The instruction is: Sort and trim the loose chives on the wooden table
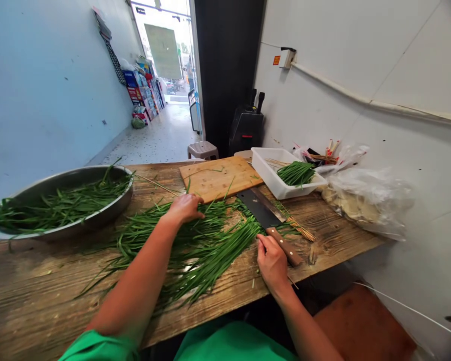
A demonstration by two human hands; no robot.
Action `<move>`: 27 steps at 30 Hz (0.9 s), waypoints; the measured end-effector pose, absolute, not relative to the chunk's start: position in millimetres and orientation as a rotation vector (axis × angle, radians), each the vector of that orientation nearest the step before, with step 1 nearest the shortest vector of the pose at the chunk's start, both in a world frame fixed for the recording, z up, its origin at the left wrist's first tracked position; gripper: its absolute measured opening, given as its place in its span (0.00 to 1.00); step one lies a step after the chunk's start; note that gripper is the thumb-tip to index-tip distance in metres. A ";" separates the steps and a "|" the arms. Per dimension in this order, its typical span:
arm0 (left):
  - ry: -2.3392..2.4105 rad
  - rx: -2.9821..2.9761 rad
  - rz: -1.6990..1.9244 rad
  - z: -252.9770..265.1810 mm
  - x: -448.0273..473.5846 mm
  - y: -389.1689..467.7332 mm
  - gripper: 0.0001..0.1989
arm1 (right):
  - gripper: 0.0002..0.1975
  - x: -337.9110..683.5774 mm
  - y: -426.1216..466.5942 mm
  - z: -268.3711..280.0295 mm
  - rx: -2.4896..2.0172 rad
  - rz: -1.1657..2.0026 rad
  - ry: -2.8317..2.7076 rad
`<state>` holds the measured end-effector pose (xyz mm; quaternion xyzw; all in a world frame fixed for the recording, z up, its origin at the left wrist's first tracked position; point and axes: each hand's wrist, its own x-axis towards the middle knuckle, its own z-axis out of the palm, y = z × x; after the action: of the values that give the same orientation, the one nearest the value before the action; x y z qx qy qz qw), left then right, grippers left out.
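Note:
Loose garlic chives (143, 225) lie spread over the wooden table, with a neater bundle of chives (225, 250) nearer me. My left hand (184, 208) reaches over the far side of the pile, thumb and forefinger apart, the other fingertips partly hidden. My right hand (272, 258) is closed beside the cut ends of the bundle. A thin bamboo skewer (293, 284) sticks out below that hand and seems to run through its grip. Just right of it lies a cleaver (263, 208), its wooden handle towards me and nobody's hand around it.
A wooden cutting board (221, 178) lies at the back. The white tray (281, 190) holds tied chives and skewers; more skewers (300, 229) lie beside the cleaver. At left stands a metal basin (126, 195) of chives, at right a plastic bag (376, 200). A stool (203, 149) stands behind.

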<state>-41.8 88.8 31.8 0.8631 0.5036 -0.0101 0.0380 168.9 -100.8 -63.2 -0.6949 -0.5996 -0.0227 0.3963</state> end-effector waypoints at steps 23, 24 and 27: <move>1.529 2.773 -0.094 48.2 -74.2 31.1 0.19 | 0.15 169.1 -101.6 -61.9 -1.764 -0.050 -1.519; 1.575 2.803 -0.006 54.4 -71.3 28.9 0.20 | 0.15 169.1 -101.8 -61.7 -1.762 -0.052 -1.513; 1.674 2.902 0.191 63.3 -65.9 23.1 0.30 | 0.15 169.1 -102.4 -61.8 -1.760 -0.052 -1.505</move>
<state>-65.9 23.1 63.3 0.8598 0.4960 0.0566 -0.1070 169.1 -102.4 -61.8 -0.6960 -0.5952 -0.0204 0.4012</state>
